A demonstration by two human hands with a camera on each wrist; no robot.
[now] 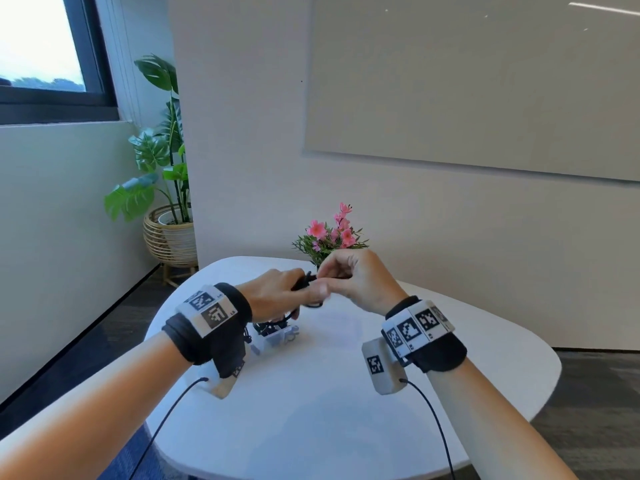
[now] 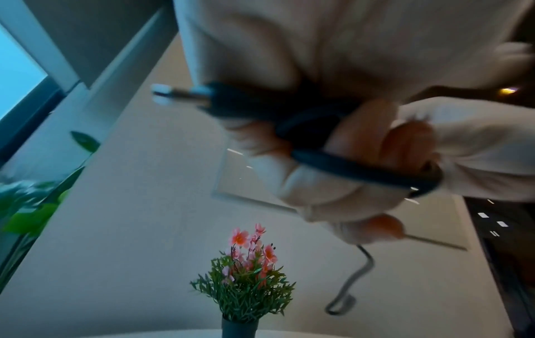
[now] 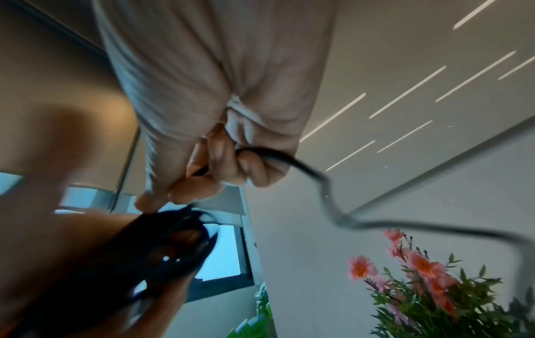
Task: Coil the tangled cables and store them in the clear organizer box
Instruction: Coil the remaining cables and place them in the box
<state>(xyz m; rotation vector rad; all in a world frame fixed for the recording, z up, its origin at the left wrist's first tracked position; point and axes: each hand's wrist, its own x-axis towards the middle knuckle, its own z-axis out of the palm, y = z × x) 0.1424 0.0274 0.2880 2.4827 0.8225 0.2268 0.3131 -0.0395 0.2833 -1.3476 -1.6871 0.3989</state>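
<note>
Both hands are raised above the white table (image 1: pixel 329 410) and meet over its far part. My left hand (image 1: pixel 289 294) grips a small coil of black cable (image 1: pixel 304 281). In the left wrist view its fingers (image 2: pixel 315 183) curl round the cable loops (image 2: pixel 333 163), and a USB plug (image 2: pixel 179 93) sticks out to the left. My right hand (image 1: pixel 341 275) pinches the loose end of the same cable (image 3: pixel 260 152), whose tail (image 3: pixel 405 226) trails off to the right. The clear organizer box (image 1: pixel 277 338) sits on the table under my left wrist, partly hidden, with dark cable inside.
A small pot of pink flowers (image 1: pixel 330 237) stands at the table's far edge, just behind my hands. A large leafy plant in a wicker basket (image 1: pixel 168 237) stands on the floor to the left. The wall and a whiteboard (image 1: pixel 467 81) lie beyond.
</note>
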